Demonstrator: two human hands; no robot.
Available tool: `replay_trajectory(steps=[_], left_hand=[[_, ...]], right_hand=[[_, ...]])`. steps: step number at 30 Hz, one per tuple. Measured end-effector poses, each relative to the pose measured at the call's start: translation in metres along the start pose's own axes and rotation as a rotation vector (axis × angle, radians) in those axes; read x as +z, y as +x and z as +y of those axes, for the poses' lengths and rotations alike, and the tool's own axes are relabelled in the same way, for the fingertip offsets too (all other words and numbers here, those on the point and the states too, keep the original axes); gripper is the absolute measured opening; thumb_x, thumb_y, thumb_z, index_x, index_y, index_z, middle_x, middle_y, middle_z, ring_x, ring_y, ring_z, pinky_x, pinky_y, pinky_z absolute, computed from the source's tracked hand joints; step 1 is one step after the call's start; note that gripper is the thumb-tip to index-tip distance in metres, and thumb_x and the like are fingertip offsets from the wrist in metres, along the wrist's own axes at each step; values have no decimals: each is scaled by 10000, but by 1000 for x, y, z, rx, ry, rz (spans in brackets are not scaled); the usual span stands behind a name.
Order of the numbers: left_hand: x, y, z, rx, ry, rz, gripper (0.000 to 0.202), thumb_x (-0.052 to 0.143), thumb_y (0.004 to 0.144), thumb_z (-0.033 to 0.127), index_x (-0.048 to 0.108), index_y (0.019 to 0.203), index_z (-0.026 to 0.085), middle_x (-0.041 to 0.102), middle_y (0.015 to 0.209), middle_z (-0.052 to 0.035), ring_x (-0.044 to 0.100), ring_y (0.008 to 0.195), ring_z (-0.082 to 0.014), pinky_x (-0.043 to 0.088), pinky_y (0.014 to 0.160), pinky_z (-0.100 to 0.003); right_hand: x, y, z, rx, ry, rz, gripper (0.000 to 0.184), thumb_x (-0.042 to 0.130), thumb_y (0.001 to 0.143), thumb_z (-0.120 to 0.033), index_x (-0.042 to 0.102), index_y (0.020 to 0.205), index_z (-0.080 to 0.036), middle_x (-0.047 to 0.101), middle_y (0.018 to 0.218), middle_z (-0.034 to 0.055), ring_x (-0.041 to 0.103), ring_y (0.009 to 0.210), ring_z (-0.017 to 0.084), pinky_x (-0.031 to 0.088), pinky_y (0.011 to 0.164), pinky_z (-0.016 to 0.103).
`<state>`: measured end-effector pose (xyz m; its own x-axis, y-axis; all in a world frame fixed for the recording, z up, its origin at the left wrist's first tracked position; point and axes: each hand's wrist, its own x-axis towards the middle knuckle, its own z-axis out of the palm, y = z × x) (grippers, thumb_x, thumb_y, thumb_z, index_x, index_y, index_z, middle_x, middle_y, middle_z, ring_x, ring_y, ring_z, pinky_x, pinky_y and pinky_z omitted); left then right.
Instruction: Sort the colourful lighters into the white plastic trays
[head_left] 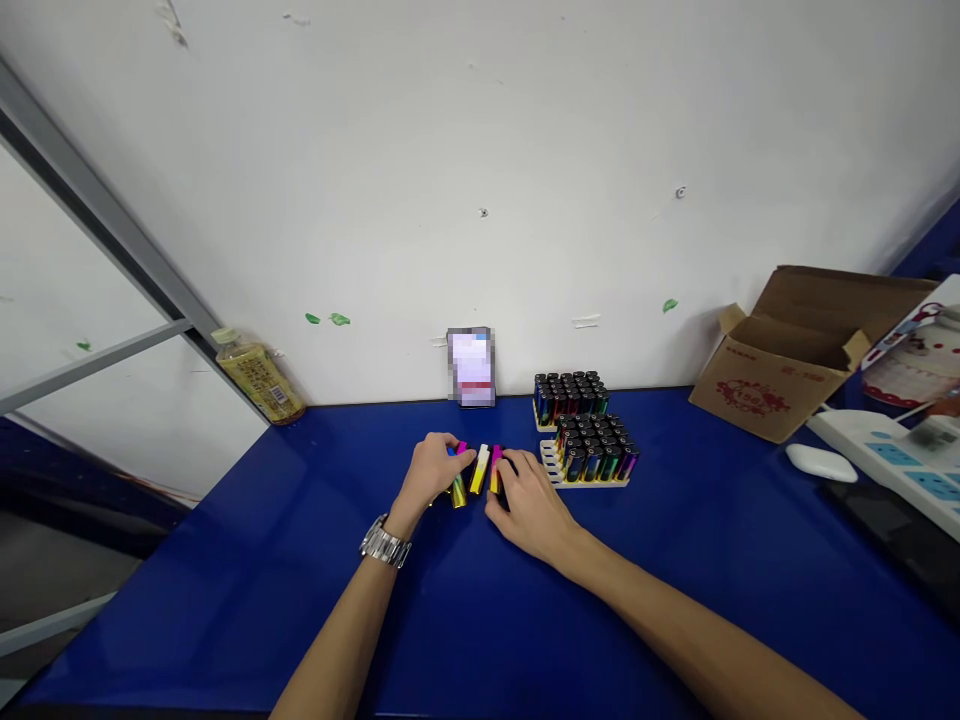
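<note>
Several shiny lighters with yellow bodies lie in a loose row on the blue table. My left hand (433,474), with a metal watch on its wrist, is closed around the lighters (458,492) at the row's left end; its fingers partly cover them. Between my hands lies a yellow lighter with a white top (480,470), touched by neither hand as far as I can see. My right hand (531,503) has thumb and fingers closed about a lighter with a magenta top (496,468) at the row's right end.
Right of my hands, two pale racks (551,465) hold upright, black-topped, coloured cylinders (596,460). A phone (472,370) leans on the wall. At left stands a drink bottle (259,378). An opened cardboard box (757,385), white case (821,463) and power strip (892,465) are at right.
</note>
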<state>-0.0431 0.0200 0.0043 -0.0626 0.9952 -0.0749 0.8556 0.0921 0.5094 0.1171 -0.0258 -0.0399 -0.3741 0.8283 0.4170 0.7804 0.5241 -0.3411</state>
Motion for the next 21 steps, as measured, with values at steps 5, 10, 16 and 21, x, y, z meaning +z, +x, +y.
replay_trajectory(steps=[5,10,16,21], left_hand=[[-1,4,-10,57,112,55,245,577,805,358,685,908,163,722,857,-71,663,834,-218,436,666,-254],[8,4,-10,106,169,86,325,560,830,391,635,1037,152,702,1012,-108,648,956,-243,450,758,-276],[11,5,-15,184,162,103,424,541,846,395,532,1178,131,669,1007,-109,625,953,-235,453,808,-302],[4,2,-20,237,209,68,410,542,829,407,558,1151,154,641,1060,-112,581,1014,-259,430,877,-351]], right_hand=[[-2,0,0,-5,-15,-21,320,482,833,-179,566,1133,-107,567,1146,170,502,1106,292,467,916,446],[-2,0,-1,-9,-43,-46,314,475,849,-189,574,1131,-92,565,1153,174,499,1110,296,467,914,445],[-2,0,-2,-13,-57,-35,294,487,848,-190,572,1122,-126,566,1141,170,507,1099,297,482,882,455],[-3,0,-2,-10,-59,-53,319,495,853,-196,561,1154,-116,566,1148,169,507,1105,292,469,906,443]])
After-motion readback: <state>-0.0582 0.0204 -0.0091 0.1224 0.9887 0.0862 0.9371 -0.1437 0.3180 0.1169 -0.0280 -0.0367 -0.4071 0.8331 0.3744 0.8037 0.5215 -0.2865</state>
